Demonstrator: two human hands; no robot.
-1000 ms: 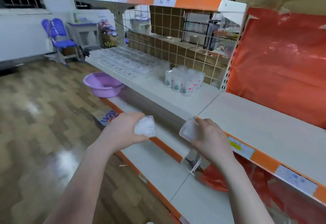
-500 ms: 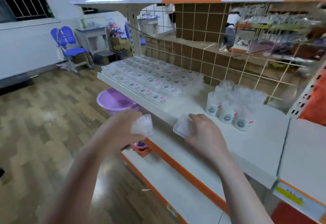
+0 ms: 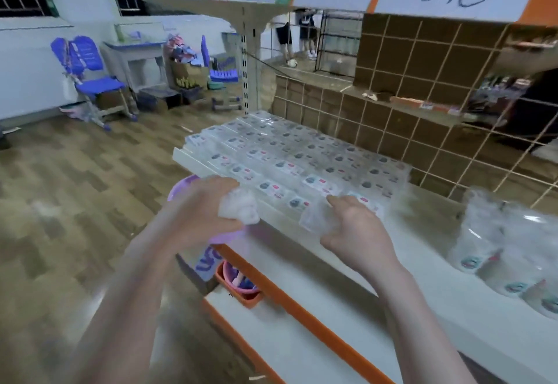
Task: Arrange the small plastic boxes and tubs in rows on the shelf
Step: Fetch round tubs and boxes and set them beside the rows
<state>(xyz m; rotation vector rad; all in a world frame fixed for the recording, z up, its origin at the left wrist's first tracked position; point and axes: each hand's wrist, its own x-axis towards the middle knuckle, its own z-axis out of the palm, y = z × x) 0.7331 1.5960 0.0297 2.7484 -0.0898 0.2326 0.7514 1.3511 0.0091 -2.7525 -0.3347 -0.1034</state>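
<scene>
Flat clear plastic boxes (image 3: 290, 154) with small labels lie in tight rows on the left part of the white shelf (image 3: 422, 244). My left hand (image 3: 199, 211) grips a crumpled clear plastic item (image 3: 240, 207) just in front of the shelf's left front edge. My right hand (image 3: 356, 232) holds a clear small box (image 3: 317, 217) at the near end of the rows, above the shelf's front. Clear round tubs (image 3: 510, 250) with labels stand grouped at the right of the shelf.
A purple basin (image 3: 181, 190) sits under my left hand, below the shelf. An orange-edged lower shelf (image 3: 302, 347) carries a pink tub (image 3: 238, 285). A wire grid (image 3: 422, 87) backs the shelf. Blue chairs (image 3: 90, 78) and a table stand across the wooden floor.
The view has swung left and closer to the rows of boxes. Both hands, still holding their items, have moved up to the shelf's front edge by the nearest row.
</scene>
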